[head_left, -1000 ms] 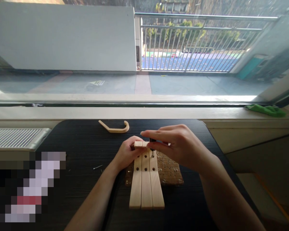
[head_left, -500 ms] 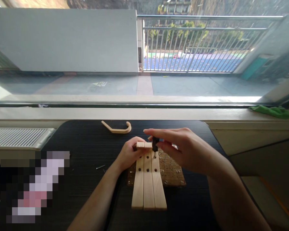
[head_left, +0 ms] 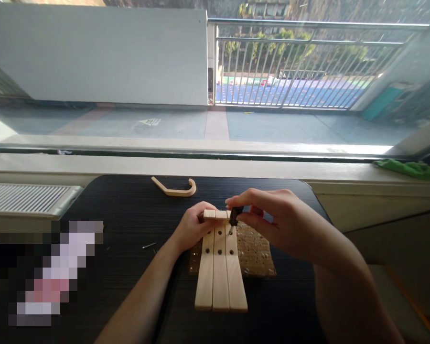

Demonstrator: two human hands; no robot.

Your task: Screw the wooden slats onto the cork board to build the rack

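Note:
Three pale wooden slats lie side by side as one wooden piece (head_left: 221, 282), with two rows of dark holes across them and a raised far end. My left hand (head_left: 195, 227) grips its far left side, fingers partly hidden behind the wood. In my right hand (head_left: 268, 215) is a short screwdriver (head_left: 235, 216) with a dark handle, held between thumb and fingers. Its tip meets the far hole of the right slat, and the handle leans a little to the right. Under the wood lies a brown perforated sheet (head_left: 256, 248) with a shiny surface.
A hook-shaped wooden piece (head_left: 174, 192) lies at the back of the black table (head_left: 129, 286). Left of my hand is a small screw or nail (head_left: 149, 246). A blurred-out item (head_left: 57, 272) covers the left side. A green cloth (head_left: 408, 168) rests on the windowsill (head_left: 308, 170).
My right hand has shifted slightly right and turned, and the screwdriver's handle leans more to the right. My left hand and the wooden piece stay in place; the view tilts slightly.

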